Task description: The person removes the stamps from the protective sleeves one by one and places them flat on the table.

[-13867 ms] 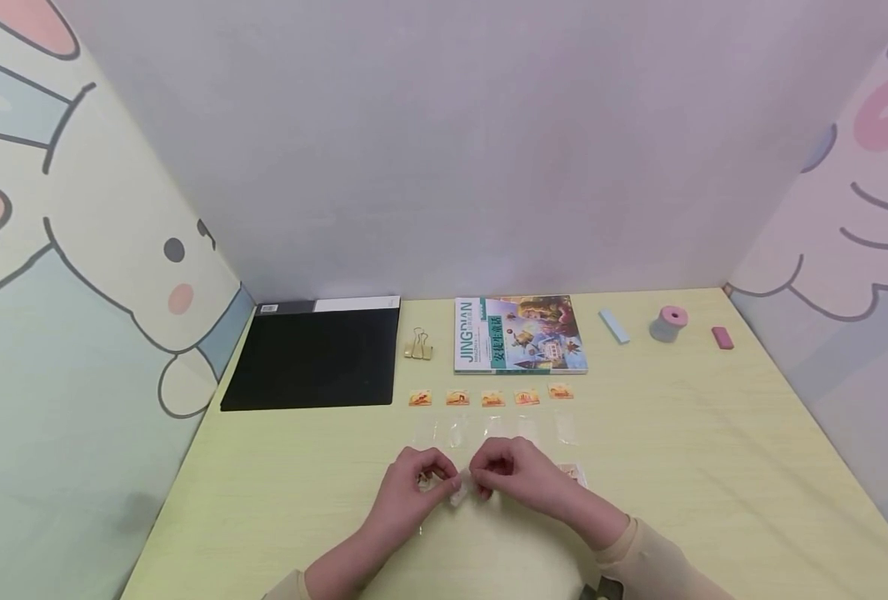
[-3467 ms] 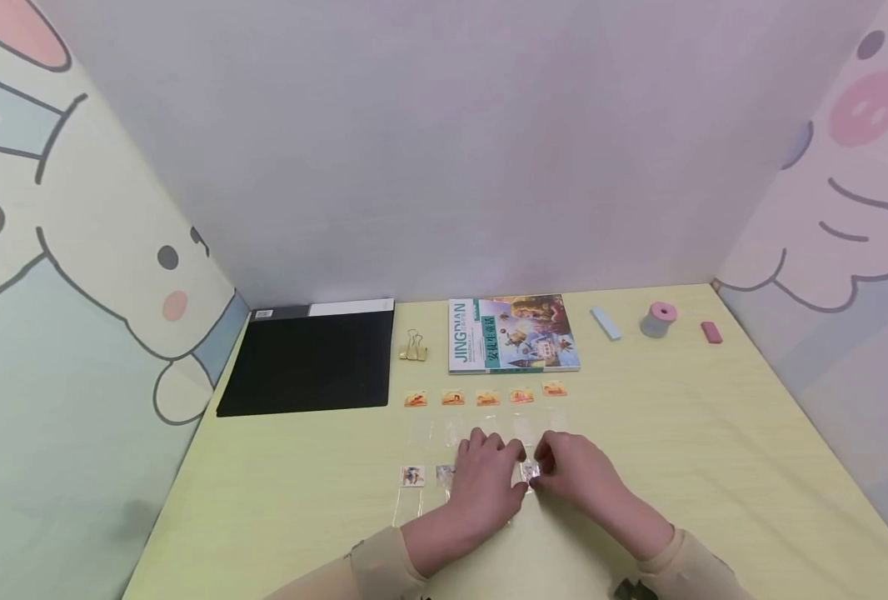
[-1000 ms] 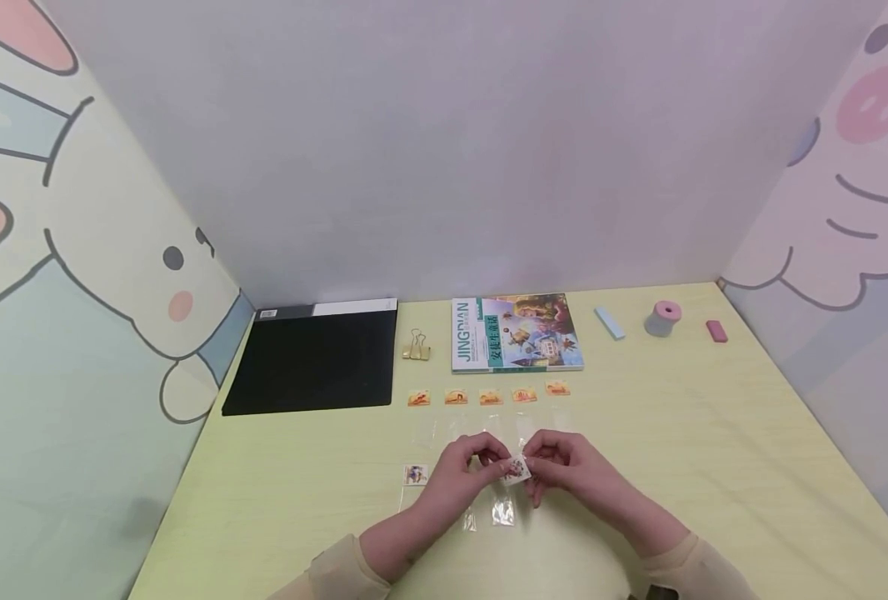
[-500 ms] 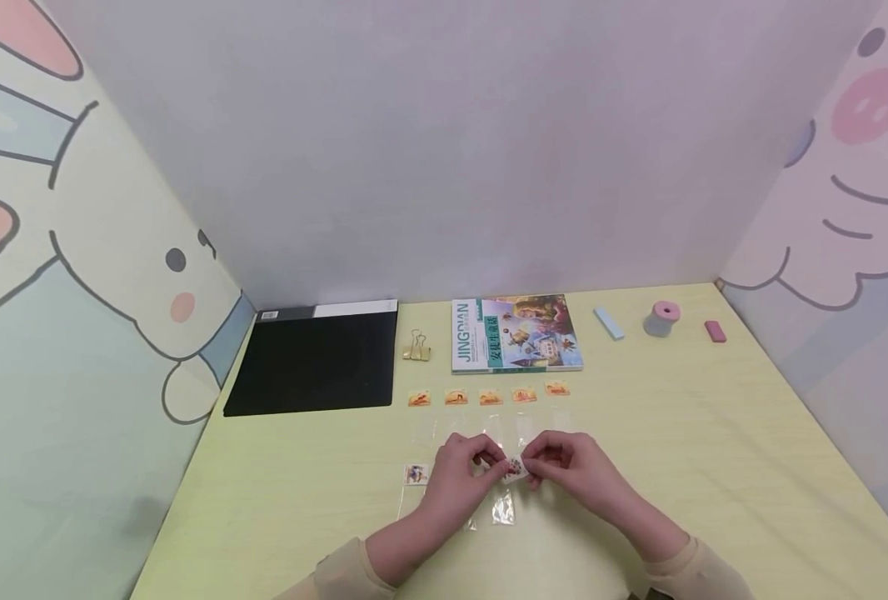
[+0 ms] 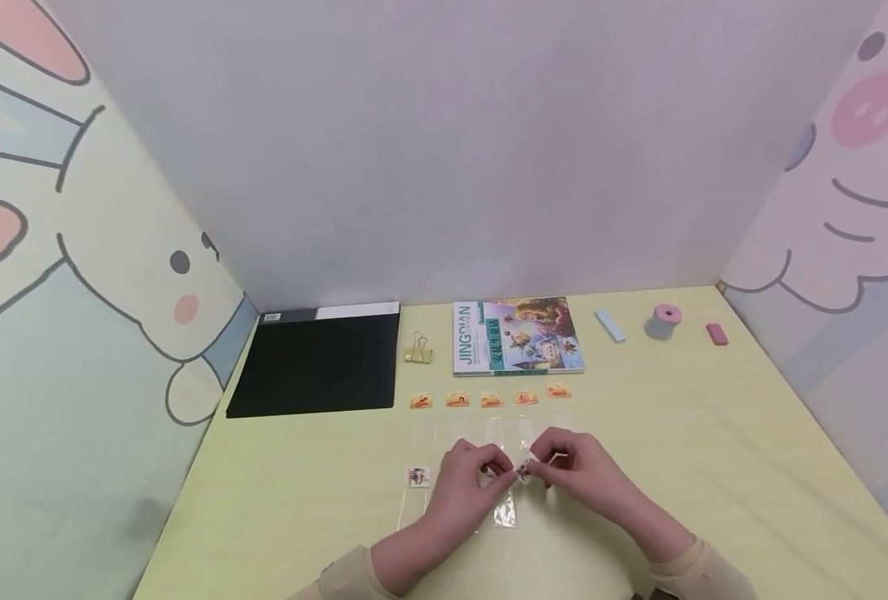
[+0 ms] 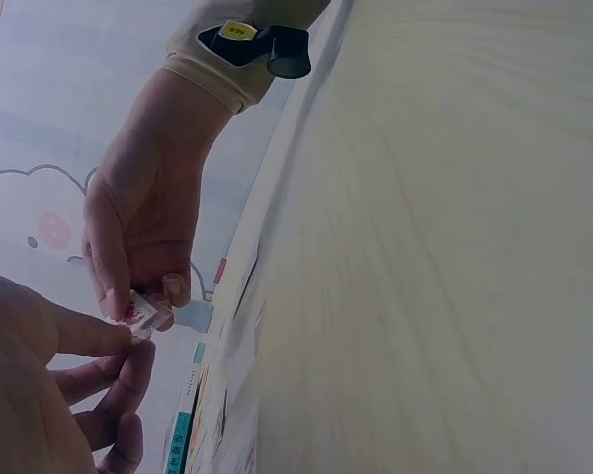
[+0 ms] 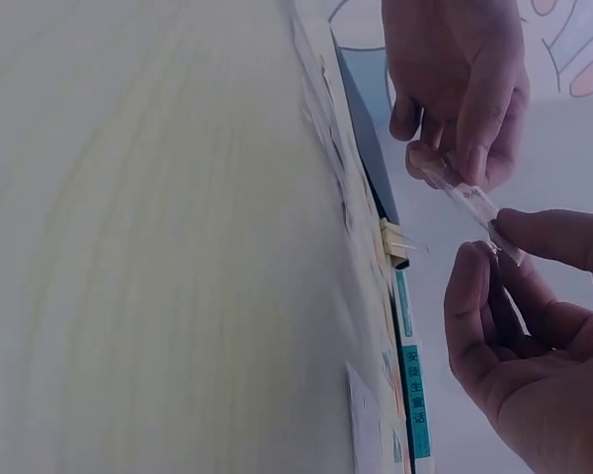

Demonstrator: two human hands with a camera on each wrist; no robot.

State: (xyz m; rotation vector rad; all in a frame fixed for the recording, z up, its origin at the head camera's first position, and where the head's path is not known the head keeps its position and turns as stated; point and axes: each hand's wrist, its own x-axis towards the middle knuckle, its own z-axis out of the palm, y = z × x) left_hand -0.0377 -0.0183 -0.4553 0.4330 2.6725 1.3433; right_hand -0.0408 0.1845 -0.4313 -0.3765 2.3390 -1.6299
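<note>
Above the table, both hands pinch a small white picture card in a clear plastic sleeve. My left hand grips its left side between thumb and finger. On the other side, my right hand pinches the right edge. The right wrist view shows the clear sleeve stretched between the fingertips of the two hands; the left wrist view shows a bit of red print on the card. Beneath the hands lies another clear sleeve. To the left hand's left rests a picture card.
Several orange picture cards form a row, with faint clear sleeves below them. Behind are a black board, a gold binder clip, a book, a light blue stick, a pink-topped spool and a pink eraser.
Both hands came together on a card since 3.5 s ago, when the left was spread low over the table. In the last half second the card shifted slightly right and turned.
</note>
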